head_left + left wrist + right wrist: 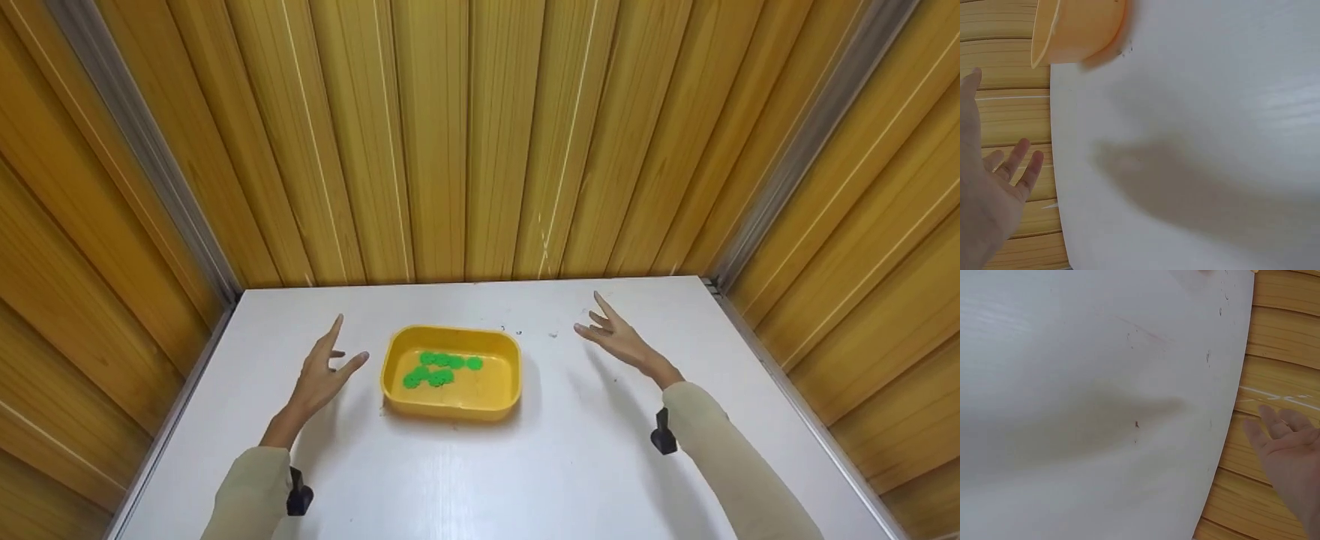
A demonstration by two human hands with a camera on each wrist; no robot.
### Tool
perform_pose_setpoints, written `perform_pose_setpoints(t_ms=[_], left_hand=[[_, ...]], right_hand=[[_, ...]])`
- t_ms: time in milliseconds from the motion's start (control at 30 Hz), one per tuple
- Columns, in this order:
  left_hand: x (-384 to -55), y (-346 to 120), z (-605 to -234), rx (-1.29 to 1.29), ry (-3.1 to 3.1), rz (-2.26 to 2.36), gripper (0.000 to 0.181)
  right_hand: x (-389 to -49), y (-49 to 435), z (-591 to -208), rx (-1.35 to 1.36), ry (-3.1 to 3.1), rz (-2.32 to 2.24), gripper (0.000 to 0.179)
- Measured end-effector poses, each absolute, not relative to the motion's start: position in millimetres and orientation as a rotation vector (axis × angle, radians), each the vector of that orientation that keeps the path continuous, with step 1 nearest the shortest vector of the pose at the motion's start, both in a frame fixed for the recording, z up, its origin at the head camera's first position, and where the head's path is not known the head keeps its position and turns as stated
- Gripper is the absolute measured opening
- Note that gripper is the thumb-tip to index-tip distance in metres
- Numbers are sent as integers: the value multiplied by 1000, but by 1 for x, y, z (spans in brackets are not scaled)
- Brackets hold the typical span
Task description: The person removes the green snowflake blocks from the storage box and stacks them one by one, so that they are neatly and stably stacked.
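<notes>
A yellow plastic tub (451, 410) stands on the white table, with several small green scalloped discs (439, 377) lying on its floor. To the left of the tub my left hand (321, 381) is held above the table, thumb and fingers spread, touching nothing. On the other side, farther from the tub, my right hand (621, 341) hovers with its fingers apart and nothing in them. The left wrist view shows the tub's outer side (1086, 31) beyond the left hand (988, 185). In the right wrist view the right hand (1292, 455) has loosely bent fingers.
The white table (480, 480) meets yellow wood-patterned panels (450, 150) at the back, with more panels at both sides. Small dark specks (517, 331) mark the table right of the tub. Both sleeves carry a black wrist device (299, 495).
</notes>
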State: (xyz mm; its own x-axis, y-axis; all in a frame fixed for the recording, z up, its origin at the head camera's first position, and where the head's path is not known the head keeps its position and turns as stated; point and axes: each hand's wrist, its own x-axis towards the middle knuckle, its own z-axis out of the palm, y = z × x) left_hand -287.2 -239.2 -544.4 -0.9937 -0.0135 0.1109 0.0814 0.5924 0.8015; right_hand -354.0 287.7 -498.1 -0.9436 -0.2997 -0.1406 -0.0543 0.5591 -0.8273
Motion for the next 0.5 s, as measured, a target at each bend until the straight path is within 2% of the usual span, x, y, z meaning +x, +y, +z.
perform_pose_setpoints(t_ms=[233,500], left_hand=[[-283,-229,-561,-53,-2630,-1544,69],[-282,-212,-571,-63,-2613,-1731,55]], right_hand=[[-350,265,-526,-287,2395,-1469,87],[-349,227,-550,-396,2329,-1429,71]])
